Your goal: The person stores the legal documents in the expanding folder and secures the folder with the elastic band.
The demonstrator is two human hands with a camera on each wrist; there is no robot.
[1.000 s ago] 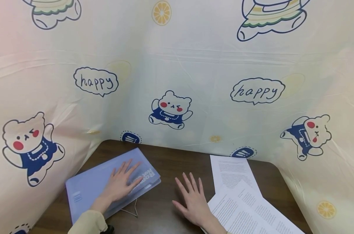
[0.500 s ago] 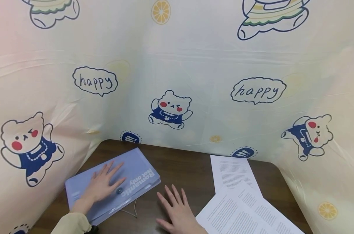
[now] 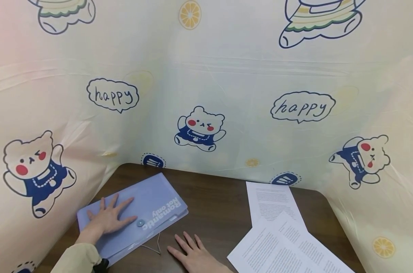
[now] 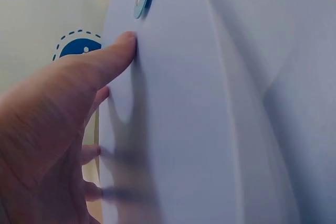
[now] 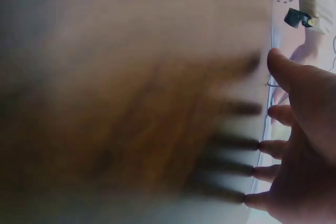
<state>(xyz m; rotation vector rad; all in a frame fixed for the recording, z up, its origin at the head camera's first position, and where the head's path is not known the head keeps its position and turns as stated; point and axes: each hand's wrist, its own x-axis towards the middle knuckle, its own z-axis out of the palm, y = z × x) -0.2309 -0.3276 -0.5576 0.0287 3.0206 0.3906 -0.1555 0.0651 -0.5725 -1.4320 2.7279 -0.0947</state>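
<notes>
A periwinkle-blue document folder [image 3: 152,191] lies closed and angled at the table's left side, with white lettering and a round button [image 3: 140,223] on its flap. My left hand [image 3: 107,220] rests on its left half, fingers spread and straight. In the left wrist view, the thumb [image 4: 110,59] reaches toward the button and the other fingertips meet the folder's surface. A thin cord [image 3: 158,242] trails from the folder's near edge onto the wood. Right of the cord, my right hand [image 3: 194,256] is palm down with spread fingers, fingertips right at the tabletop and holding nothing.
Several printed sheets [image 3: 275,246] lie overlapping on the right of the dark wooden table [image 3: 213,197]. A pale curtain [image 3: 240,76] with cartoon bears hangs close round the table's back and sides.
My left hand has slid left across the folder, uncovering the lettering and the button. My right hand has moved left, away from the sheets and toward the near edge. Folder and sheets stay put.
</notes>
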